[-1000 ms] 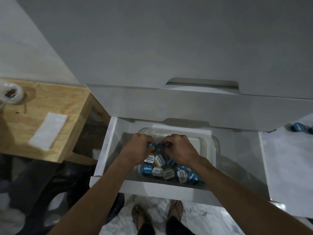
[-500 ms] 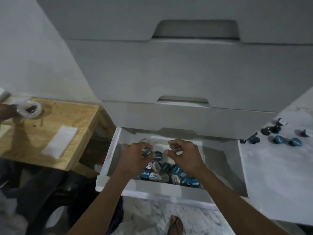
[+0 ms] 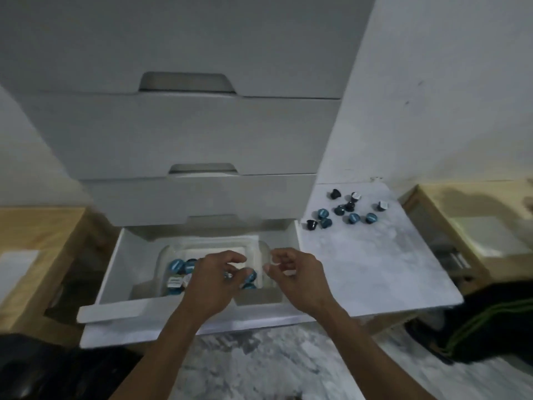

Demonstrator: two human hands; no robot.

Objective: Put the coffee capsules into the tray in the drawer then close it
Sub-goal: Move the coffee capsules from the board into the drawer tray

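The drawer (image 3: 121,272) stands open; inside it the clear tray (image 3: 261,249) holds a cluster of blue coffee capsules (image 3: 179,268); above the tray the left hand (image 3: 215,280) and right hand (image 3: 294,274) hover apart, fingers loosely curled, holding nothing; right of the drawer, more loose capsules (image 3: 346,213) lie scattered on the marble slab (image 3: 380,267).
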